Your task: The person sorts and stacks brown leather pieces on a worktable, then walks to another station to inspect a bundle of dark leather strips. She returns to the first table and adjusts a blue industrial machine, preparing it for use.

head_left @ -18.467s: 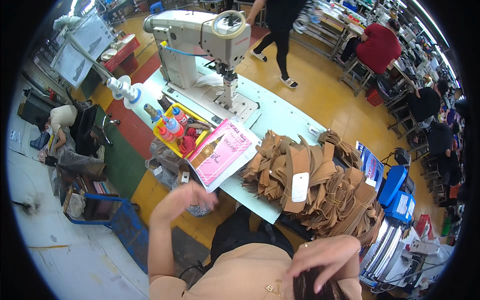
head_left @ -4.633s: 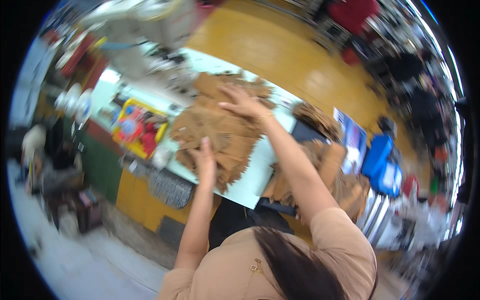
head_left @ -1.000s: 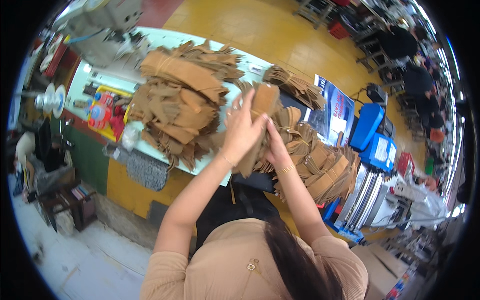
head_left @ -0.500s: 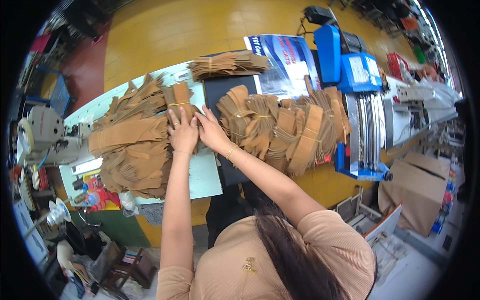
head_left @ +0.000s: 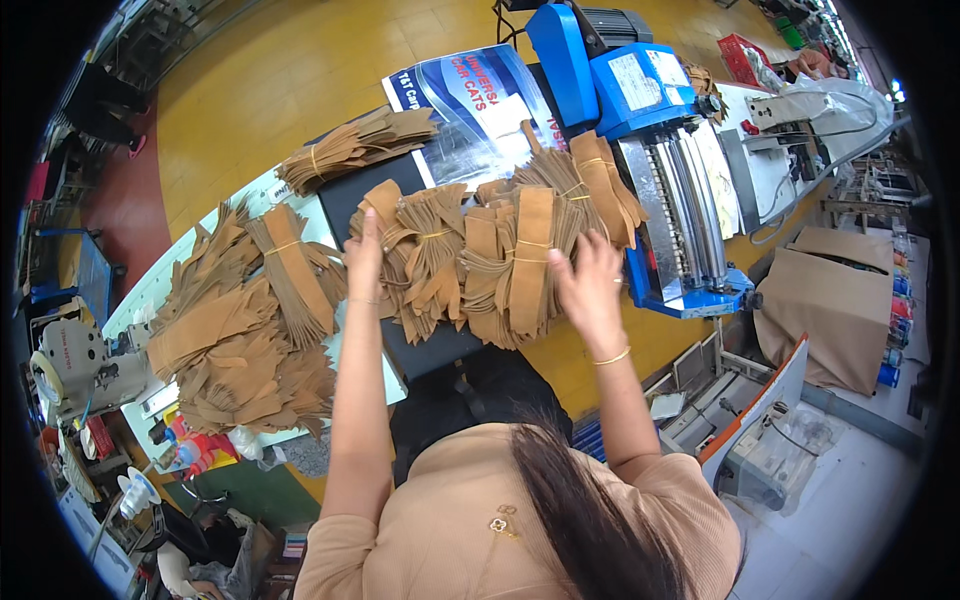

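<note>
A row of tan-brown leather strip bundles, tied with thin bands, lies across the dark board [head_left: 425, 351] in front of me. My left hand [head_left: 364, 258] is at the row's left end, fingers stretched out along the side of the leftmost bundle [head_left: 380, 200]. At the right part of the row, my right hand [head_left: 593, 298] has its fingers apart against the edge of a banded bundle [head_left: 531, 262]. Neither hand is closed round a bundle. Another banded bundle [head_left: 291, 255] tops the loose strip pile [head_left: 235, 335] to the left. One more tied bundle [head_left: 350, 148] lies behind.
A blue roller machine [head_left: 690, 210] stands right of the row. Behind the bundles lies a printed blue-and-white sheet [head_left: 470, 100]. At left are a sewing machine [head_left: 85, 360] and red bottles [head_left: 200, 450]. A pale green tabletop [head_left: 385, 385] carries the loose pile.
My hands have left the bundle on the left pile and moved apart, to opposite ends of the row. The view has shifted rightward.
</note>
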Tool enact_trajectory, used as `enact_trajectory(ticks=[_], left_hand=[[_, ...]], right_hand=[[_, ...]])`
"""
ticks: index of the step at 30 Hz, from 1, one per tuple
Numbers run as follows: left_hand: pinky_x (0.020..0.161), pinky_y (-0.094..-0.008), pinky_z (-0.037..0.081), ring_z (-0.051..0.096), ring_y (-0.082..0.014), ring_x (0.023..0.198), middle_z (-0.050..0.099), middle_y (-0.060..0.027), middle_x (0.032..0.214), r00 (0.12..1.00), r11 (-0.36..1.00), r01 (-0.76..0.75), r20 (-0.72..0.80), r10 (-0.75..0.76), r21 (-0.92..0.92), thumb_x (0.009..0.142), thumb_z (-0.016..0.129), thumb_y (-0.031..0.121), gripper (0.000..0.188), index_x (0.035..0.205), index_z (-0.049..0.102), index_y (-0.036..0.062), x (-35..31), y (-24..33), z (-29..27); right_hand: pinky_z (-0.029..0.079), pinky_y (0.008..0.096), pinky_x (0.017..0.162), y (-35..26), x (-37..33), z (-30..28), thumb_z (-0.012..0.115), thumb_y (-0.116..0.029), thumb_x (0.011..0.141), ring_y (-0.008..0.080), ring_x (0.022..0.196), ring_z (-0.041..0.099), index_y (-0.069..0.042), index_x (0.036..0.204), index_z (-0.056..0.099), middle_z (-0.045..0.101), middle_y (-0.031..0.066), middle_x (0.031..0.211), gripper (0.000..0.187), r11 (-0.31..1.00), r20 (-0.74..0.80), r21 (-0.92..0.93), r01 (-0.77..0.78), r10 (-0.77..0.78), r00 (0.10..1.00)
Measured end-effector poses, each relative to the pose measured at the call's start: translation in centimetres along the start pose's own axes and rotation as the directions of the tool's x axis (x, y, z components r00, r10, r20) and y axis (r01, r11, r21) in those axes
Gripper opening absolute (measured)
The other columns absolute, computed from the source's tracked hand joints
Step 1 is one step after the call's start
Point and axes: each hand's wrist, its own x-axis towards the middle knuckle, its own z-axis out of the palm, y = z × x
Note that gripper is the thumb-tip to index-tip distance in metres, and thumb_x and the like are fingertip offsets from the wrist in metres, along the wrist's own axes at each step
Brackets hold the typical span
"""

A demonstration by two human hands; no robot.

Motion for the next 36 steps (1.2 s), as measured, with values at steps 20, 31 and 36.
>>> enact_trajectory(ticks=[20, 31, 36], left_hand=[[0.1, -0.0408, 0.042, 0.054, -0.0344, 0.115, 0.051, -0.0254, 0.126, 0.78, 0.865, -0.49, -0.392, 0.488, 0.102, 0.067, 0.086, 0.032, 0.094, 0.135, 0.03, -0.0014, -14.9, -1.1, -5.5], [0.105, -0.0403, 0.037, 0.044, -0.0277, 0.124, 0.042, -0.0189, 0.134, 0.778, 0.934, -0.35, -0.532, 0.336, 0.078, 0.078, 0.078, 0.019, 0.086, 0.142, 0.024, 0.001, -26.4, -8.1, -14.5], [0.107, -0.041, 0.035, 0.039, -0.0271, 0.129, 0.031, -0.0173, 0.143, 0.75, 0.854, -0.457, -0.623, 0.222, -0.247, 0.085, 0.073, 0.016, 0.085, 0.147, 0.015, 0.0042, -29.1, -11.5, -9.8]], right_hand=[[0.034, 0.0393, 0.106, -0.9, -3.4, 1.0, 0.086, -0.024, 0.068, 0.0307, 0.123, 0.044, 0.006, 0.138, 0.025, 0.044, 0.0193, 0.131, 0.098, 0.755, 0.064, 0.656, 0.003, -0.059, 0.996], [0.042, 0.0363, 0.103, -8.7, -5.8, -2.9, 0.087, -0.028, 0.063, 0.0241, 0.12, 0.051, -0.003, 0.143, 0.025, 0.047, 0.0116, 0.131, 0.104, 0.288, 0.611, 0.792, -0.538, -0.361, 0.705], [0.038, 0.0368, 0.105, -15.7, -4.9, -4.8, 0.089, -0.028, 0.06, 0.0257, 0.122, 0.049, 0.0, 0.135, 0.027, 0.046, 0.0176, 0.132, 0.102, 0.558, 0.583, 0.798, -0.229, -0.615, 0.531]])
